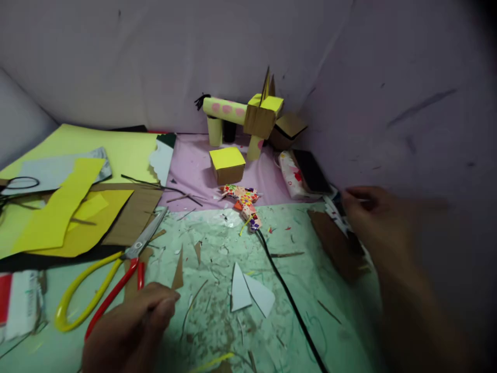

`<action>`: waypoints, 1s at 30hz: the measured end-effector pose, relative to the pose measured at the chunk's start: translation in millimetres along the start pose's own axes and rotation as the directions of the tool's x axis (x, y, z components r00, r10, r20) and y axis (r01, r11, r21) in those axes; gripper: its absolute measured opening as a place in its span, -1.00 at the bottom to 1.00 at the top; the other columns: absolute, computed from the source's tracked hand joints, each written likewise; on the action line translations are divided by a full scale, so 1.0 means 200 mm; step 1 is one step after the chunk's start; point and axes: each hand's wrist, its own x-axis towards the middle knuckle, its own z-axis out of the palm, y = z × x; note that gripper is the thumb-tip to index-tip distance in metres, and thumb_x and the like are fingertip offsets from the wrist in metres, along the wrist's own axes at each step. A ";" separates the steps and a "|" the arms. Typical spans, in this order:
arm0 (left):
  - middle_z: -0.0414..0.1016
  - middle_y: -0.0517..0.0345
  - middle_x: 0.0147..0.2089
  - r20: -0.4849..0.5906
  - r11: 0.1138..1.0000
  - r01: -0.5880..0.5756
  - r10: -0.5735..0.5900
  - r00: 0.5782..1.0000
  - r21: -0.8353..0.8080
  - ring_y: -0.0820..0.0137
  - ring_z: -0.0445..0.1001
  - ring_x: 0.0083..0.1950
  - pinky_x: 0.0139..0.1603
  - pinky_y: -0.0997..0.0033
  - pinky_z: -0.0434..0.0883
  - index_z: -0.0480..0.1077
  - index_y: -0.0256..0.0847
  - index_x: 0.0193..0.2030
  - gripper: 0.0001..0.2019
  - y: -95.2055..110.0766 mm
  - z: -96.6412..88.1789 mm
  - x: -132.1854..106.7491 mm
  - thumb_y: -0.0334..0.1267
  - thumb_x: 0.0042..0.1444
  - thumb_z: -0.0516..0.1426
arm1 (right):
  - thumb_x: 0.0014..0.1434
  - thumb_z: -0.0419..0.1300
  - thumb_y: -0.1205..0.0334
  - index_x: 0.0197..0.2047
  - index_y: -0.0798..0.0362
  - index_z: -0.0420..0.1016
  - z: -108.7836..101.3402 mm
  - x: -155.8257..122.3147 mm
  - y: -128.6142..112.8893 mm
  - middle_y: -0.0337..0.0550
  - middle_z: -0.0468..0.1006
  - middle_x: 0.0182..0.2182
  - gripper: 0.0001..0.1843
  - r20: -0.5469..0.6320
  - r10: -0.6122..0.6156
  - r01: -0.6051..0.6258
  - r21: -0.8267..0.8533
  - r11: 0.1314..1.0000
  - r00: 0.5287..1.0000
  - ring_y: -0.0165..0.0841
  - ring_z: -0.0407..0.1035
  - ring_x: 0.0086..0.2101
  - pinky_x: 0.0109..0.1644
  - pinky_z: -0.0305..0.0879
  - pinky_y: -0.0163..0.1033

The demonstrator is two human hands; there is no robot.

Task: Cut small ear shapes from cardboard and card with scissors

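My left hand (134, 324) is at the lower left with thumb and fingers pressed together. Whatever it may hold is hidden. Just beyond it lie scissors (132, 254) with one yellow and one red handle. My right hand (375, 223) is at the right, smeared by motion, its fingers close to white strips (337, 216) and a piece of brown cardboard (330, 241). Two white paper pieces (241, 292) lie between the hands. A flower-patterned glue gun (244, 202) with a black cord rests at the middle of the table.
A paper giraffe-like animal (229, 110) stands at the back beside a yellow-topped box (228, 166). A dark phone (310, 171) rests on a floral pack (290, 176). Yellow sheets (128, 147) and cardboard cover the left. Scraps litter the green table cover (217, 243); walls close the back and right.
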 end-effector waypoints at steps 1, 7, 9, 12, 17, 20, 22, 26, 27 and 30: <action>0.38 0.32 -0.58 -0.066 1.000 -0.010 0.011 0.998 0.008 0.45 0.32 -0.56 -0.51 0.50 0.25 0.38 -0.07 -0.49 -0.79 0.00 -0.02 0.01 -0.12 0.09 0.04 | 0.07 0.16 0.13 -0.22 0.09 0.53 -0.03 -0.09 -0.03 -0.06 0.55 -0.46 -0.73 0.065 -0.009 0.003 0.095 0.995 0.998 -0.25 0.42 -0.44 -0.35 0.29 -0.19; 0.45 0.37 -0.55 -0.101 0.956 -0.269 0.281 0.954 0.121 0.51 0.39 -0.58 -0.52 0.58 0.28 0.38 -0.09 -0.46 -0.89 0.04 -0.01 0.02 -0.26 0.07 0.10 | -0.05 0.29 0.20 -0.23 0.02 0.50 -0.05 -0.59 -0.24 -0.11 0.53 -0.33 -0.75 0.656 -0.386 0.274 0.272 0.923 0.649 -0.24 0.41 -0.39 -0.36 0.27 -0.18; 0.45 0.34 -0.54 -0.024 0.915 -0.380 0.386 0.922 0.139 0.53 0.40 -0.56 -0.52 0.60 0.27 0.37 -0.12 -0.46 -0.90 0.04 0.03 0.02 -0.32 0.06 0.10 | -0.09 0.31 0.25 -0.16 0.00 0.47 -0.02 -0.67 -0.29 -0.09 0.50 -0.25 -0.65 0.710 -0.390 0.349 0.213 0.912 0.586 -0.18 0.40 -0.29 -0.31 0.24 -0.16; 0.42 0.30 -0.52 0.019 0.908 -0.397 0.398 0.917 0.131 0.52 0.38 -0.54 -0.50 0.58 0.26 0.36 -0.16 -0.42 -0.90 0.04 0.07 0.00 -0.35 0.10 0.08 | -0.07 0.30 0.30 -0.23 0.02 0.47 0.01 -0.71 -0.31 -0.11 0.49 -0.28 -0.74 0.736 -0.386 0.381 0.187 0.905 0.556 -0.20 0.37 -0.26 -0.29 0.19 -0.20; 0.39 0.24 -0.51 0.143 0.954 -0.290 0.278 0.950 0.073 0.47 0.37 -0.49 -0.45 0.50 0.28 0.37 -0.19 -0.40 -0.85 0.05 0.10 -0.01 -0.29 0.15 0.03 | -0.07 0.25 0.36 -0.45 0.06 0.43 0.02 -0.72 -0.30 -0.18 0.48 -0.45 -0.94 0.710 -0.403 0.337 0.242 0.910 0.578 -0.30 0.32 -0.39 -0.38 0.08 -0.27; 0.42 0.20 -0.44 0.191 0.981 -0.196 0.190 0.963 0.011 0.45 0.37 -0.48 -0.47 0.48 0.31 0.39 -0.21 -0.26 -0.86 0.07 0.12 -0.01 -0.25 0.11 0.06 | -0.07 0.20 0.39 -0.46 0.06 0.44 0.04 -0.73 -0.30 -0.23 0.47 -0.55 -0.94 0.722 -0.357 0.185 0.310 0.933 0.593 -0.36 0.29 -0.48 -0.43 0.04 -0.29; 0.42 0.20 -0.41 0.210 0.993 -0.113 0.117 0.971 -0.032 0.47 0.33 -0.51 -0.51 0.48 0.30 0.37 -0.23 -0.13 -0.76 0.09 0.14 -0.01 -0.22 0.06 0.10 | -0.08 0.20 0.37 -0.45 0.08 0.44 0.07 -0.74 -0.32 -0.24 0.46 -0.57 -0.96 0.772 -0.347 -0.042 0.434 0.900 0.533 -0.39 0.29 -0.51 -0.44 0.06 -0.31; 0.32 0.27 -0.56 0.242 0.993 0.002 0.028 0.970 -0.121 0.48 0.26 -0.55 -0.56 0.51 0.21 0.41 -0.25 -0.34 -0.85 0.11 0.16 0.00 -0.21 0.03 0.11 | -0.21 0.28 0.31 -0.49 0.14 0.41 0.14 -0.74 -0.39 -0.24 0.44 -0.58 -0.84 0.835 -0.407 -0.452 0.545 0.707 0.370 -0.46 0.24 -0.57 -0.49 0.11 -0.34; 0.30 0.28 -0.59 0.208 0.986 0.022 0.013 0.978 -0.166 0.49 0.25 -0.55 -0.57 0.52 0.19 0.39 -0.24 -0.43 -0.86 0.11 0.16 0.00 -0.22 0.02 0.12 | -0.24 0.29 0.29 -0.52 0.13 0.38 0.15 -0.74 -0.41 -0.26 0.42 -0.60 -0.83 0.836 -0.414 -0.480 0.547 0.686 0.361 -0.48 0.22 -0.60 -0.52 0.10 -0.35; 0.28 0.33 -0.62 0.008 0.908 0.092 -0.097 0.995 -0.410 0.55 0.20 -0.62 -0.63 0.58 0.14 0.32 -0.22 -0.50 -0.84 0.10 0.12 0.02 -0.21 0.01 0.14 | -0.21 0.26 0.22 -0.53 0.07 0.30 0.14 -0.70 -0.43 -0.36 0.33 -0.70 -0.80 0.810 -0.421 -0.507 0.585 0.633 0.409 -0.49 0.20 -0.67 -0.57 0.10 -0.36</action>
